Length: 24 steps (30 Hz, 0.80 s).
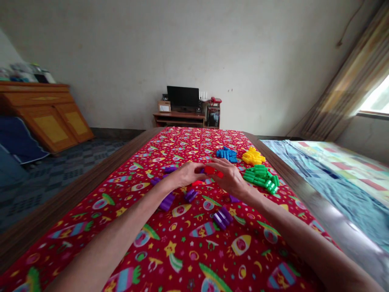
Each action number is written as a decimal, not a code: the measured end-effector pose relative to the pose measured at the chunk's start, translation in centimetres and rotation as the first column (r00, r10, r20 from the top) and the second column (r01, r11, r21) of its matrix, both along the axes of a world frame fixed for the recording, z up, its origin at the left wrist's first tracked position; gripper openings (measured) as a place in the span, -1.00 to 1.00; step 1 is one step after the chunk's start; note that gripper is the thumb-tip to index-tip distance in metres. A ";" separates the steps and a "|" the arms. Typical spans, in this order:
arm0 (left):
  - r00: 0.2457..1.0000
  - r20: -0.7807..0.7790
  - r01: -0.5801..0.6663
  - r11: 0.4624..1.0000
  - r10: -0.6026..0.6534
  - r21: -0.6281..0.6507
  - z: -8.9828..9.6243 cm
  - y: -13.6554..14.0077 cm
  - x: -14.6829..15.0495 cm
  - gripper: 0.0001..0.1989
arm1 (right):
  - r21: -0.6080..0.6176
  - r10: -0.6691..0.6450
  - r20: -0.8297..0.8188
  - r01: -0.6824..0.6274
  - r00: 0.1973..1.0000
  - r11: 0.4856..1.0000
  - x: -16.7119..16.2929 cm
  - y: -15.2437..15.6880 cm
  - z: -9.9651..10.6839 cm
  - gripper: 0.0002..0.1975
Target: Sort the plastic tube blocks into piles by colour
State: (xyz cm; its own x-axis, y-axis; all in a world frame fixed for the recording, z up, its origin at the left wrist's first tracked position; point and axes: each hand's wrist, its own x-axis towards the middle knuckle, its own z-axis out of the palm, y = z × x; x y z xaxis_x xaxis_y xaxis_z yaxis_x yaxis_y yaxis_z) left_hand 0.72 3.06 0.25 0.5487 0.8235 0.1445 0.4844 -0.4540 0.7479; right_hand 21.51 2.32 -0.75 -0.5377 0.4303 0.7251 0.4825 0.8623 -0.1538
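Both my hands meet over the middle of a red patterned cloth. My left hand (190,173) reaches in from the left with thumb and fingers curled; a bit of purple shows between them, but what they grip is unclear. Red plastic blocks (209,169) sit in the curled fingers of my right hand (228,175). Another red block (196,183) lies on the cloth just below. Around the hands are scattered purple blocks: a ridged piece (223,218) nearest me, a smaller one (191,196), and a larger one (166,201) partly behind my left forearm.
Sorted piles of blue blocks (226,154), yellow blocks (253,156) and green blocks (261,177) lie right of my hands. The cloth (182,142) covers a long wooden table. Beyond it stands a desk with a monitor (183,97). A bed (334,174) is alongside at right.
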 end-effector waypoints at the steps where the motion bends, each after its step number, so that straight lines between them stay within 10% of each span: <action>1: 1.000 0.005 -0.016 1.000 0.016 0.002 0.2 -0.1 0.1 -0.55 | 0.000 -0.010 0.001 0.010 1.000 1.000 0.0 0.1 -0.1 -0.74; 8: 0.936 -0.300 -0.158 0.981 0.186 0.116 1.1 -0.4 -0.5 -0.62 | -0.098 -0.236 -0.009 0.234 0.972 0.967 1.8 1.7 -0.6 -0.71; 15: 0.775 -0.514 -0.263 0.928 0.366 0.265 0.7 0.7 -3.1 -0.66 | -0.121 -0.351 0.362 0.417 0.863 0.901 1.8 1.7 -0.7 -0.78; 24: 0.828 -0.485 -0.147 0.944 0.281 0.296 -0.4 0.5 -2.0 -0.70 | -0.075 -0.186 0.204 0.205 0.961 0.976 2.3 1.2 1.1 -0.72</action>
